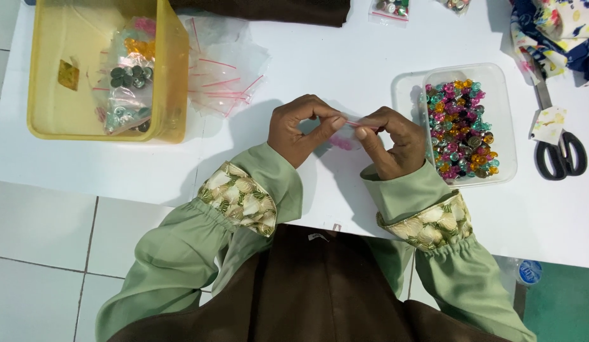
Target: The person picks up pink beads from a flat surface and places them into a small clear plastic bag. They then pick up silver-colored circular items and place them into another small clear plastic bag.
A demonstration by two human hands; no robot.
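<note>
— Just left of the clear tub of beads (470,130), what have I got in hand?

— I judge I'm sealing a packet: my left hand (302,128) and right hand (390,140) both pinch the top edge of one small clear bag (346,136) with pink beads inside, held over the white table (345,57).

— Next move?

— Likely running the fingertips along the strip, evenly, so nothing spills.

— Counts?

— One tub; far left of it one yellow bin (101,69) and a loose heap of empty bags (226,69), too overlapped to count; right of it, one pair of scissors (558,149).
</note>
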